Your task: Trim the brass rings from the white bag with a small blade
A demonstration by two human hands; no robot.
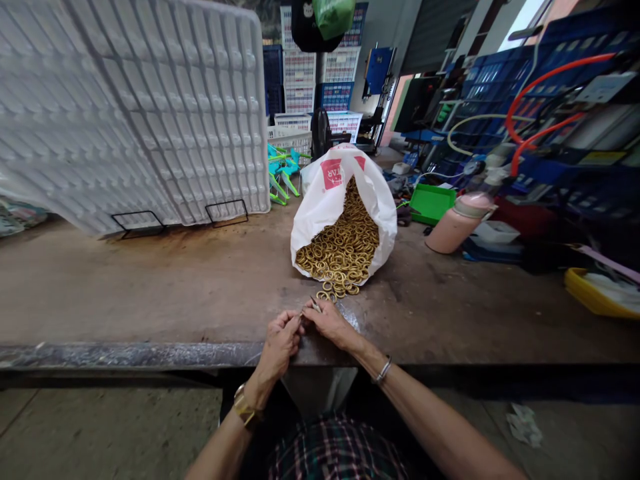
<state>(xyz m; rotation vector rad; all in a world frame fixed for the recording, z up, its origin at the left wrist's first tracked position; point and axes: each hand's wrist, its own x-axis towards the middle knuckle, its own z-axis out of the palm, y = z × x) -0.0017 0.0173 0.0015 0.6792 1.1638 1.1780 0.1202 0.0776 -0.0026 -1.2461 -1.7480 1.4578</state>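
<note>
Close together near the bench's front edge, my left hand (283,337) and my right hand (331,325) almost meet at the fingertips. A slim, pointed metal tool (315,305) sticks up from the closed fingers of my right hand; its exact kind is too small to tell. My left thumb and fingers are pinched together, and whatever is between them is hidden. Just beyond my hands, a white plastic bag (316,217) lies with its mouth facing me, full of brass-coloured metal rings (350,243). Several loose rings (336,291) have spilled out onto the bench.
The brown workbench (150,280) spans the view. Stacked white moulded trays (190,113) stand at the left on black wire stands. On the right are a pink bottle (453,227), a green tray (433,203) and a yellow container (600,297). Plastic crates (300,70) are stacked behind.
</note>
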